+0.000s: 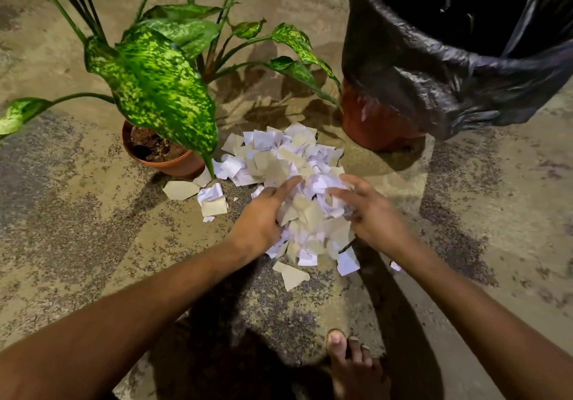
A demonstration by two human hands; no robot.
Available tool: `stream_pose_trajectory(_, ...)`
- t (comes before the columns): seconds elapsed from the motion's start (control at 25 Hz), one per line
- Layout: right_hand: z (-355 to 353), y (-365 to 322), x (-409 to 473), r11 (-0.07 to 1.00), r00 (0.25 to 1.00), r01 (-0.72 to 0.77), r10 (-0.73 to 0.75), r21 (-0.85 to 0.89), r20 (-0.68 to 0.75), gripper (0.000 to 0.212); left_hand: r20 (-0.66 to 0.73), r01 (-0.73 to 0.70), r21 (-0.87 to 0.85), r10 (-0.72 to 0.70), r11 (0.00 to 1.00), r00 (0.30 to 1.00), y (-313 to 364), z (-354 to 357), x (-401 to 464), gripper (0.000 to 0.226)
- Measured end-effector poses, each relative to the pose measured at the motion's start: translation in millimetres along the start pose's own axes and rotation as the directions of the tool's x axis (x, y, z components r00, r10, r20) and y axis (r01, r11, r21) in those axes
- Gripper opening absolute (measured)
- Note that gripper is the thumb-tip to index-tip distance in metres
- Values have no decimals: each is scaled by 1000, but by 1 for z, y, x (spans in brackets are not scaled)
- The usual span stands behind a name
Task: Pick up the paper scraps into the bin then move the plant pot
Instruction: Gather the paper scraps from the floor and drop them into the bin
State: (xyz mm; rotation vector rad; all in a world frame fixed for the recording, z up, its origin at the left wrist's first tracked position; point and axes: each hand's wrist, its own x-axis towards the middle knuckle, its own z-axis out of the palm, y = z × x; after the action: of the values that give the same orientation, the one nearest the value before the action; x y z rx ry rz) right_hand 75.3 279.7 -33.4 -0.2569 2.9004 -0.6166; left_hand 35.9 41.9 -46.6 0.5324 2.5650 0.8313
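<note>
- A bare foot point(347, 359) stands on the floor point(77, 213) at the near edge, a bit to the right.
- Two bare arms reach from the near side out to the middle of the floor.
- The left hand point(263, 216) presses against the left side of the pile of paper scraps point(297, 179). Its pointing finger lies straight on top of the pile, and the other fingers curl into the paper.
- The right hand point(372, 213) presses against the right side of the same pile. Its fingers are spread and bent over the scraps.
- The two hands are cupped with the near part of the pile squeezed between them.
- The pile is white and tan. It stretches from near to far, from the hands up toward the plant.
- A few loose scraps point(198, 196) lie on the floor to the left of the pile, and a few more lie just near of it.
- The plant pot point(164, 154) is brown-orange and stands upright, just left of the far part of the pile. Its big spotted green leaves point(155, 86) lean out over the floor, and one leaf tip hangs down beside the scraps.
- The bin point(449, 52) stands far right. A black bag lines it, and its open mouth faces up.
- The bin's red base point(372, 123) shows under the bag.
</note>
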Motion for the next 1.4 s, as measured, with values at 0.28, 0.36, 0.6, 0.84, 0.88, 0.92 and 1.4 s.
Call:
stream_pose_trajectory(0.28,-14,-8,2,998,995,-30,24,-64,-92,10,-182,-1,-113,-20,994,983,15,-13,9,43)
stream_pose_trajectory(0.36,-25,-10,0,992,996,-39,29,-116,-89,9,-167,60,-150,-85,987,982,24,-21,9,24)
stream_pose_trajectory(0.6,-71,-26,-12,990,993,-77,65,-115,-97,24,-135,55,9,-53,998,989,46,-55,-1,23)
stream_pose_trajectory(0.84,-156,-55,-41,990,894,85,-28,109,-447,24,-297,-118,14,117,993,948,108,-82,-14,35)
stream_pose_trajectory(0.88,-173,-59,-41,986,859,110,-31,124,-512,26,-338,-162,-34,142,986,931,121,-87,-16,37)
stream_pose_trajectory(0.92,-191,-61,-39,983,819,122,-23,134,-573,27,-380,-196,-82,152,977,913,133,-92,-17,38)
stream_pose_trajectory(1.4,-276,-7,70,961,910,-189,94,-202,-403,39,-721,-428,-132,209,894,660,238,-165,45,25)
